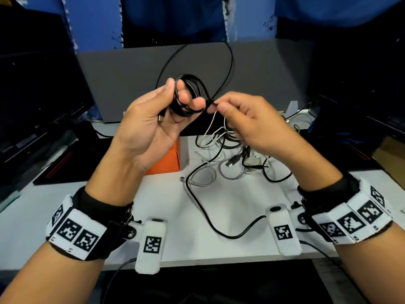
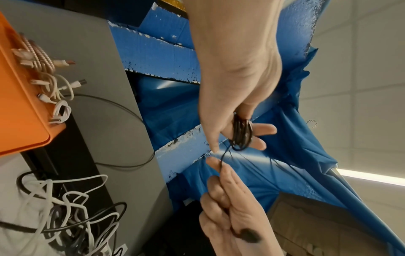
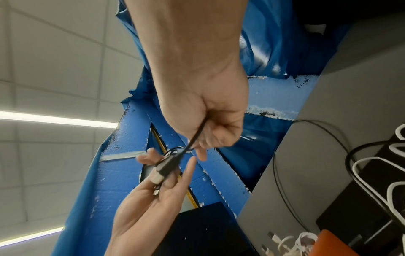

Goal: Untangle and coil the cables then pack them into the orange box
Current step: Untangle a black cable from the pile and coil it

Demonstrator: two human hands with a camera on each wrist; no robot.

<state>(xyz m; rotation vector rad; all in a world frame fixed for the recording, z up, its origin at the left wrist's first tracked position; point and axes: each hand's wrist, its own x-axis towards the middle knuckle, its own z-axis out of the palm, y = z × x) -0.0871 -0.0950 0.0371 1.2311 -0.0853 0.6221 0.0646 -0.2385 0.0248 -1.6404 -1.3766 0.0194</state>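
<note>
Left hand [image 1: 153,119], palm up above the table [image 1: 219,244]: its fingers pass through a black coil [image 1: 188,95], which hangs round them; a plug lies against the palm. Right hand [image 1: 245,119], beside it and level with it: thumb and forefinger pinch the coil's free strand, the other fingers curled. From the pinch a wide black loop [image 1: 228,60] rises toward the grey panel [image 1: 122,75] at the table's far edge. Orange box [image 1: 168,161]: on the table below the left hand, toward the far edge; pale coiled cables [image 2: 50,81] appear to lie inside, though the wrist view is skewed. Tangle [image 1: 232,150] of black and white cables: on the table just right of the box, under the right hand.
</note>
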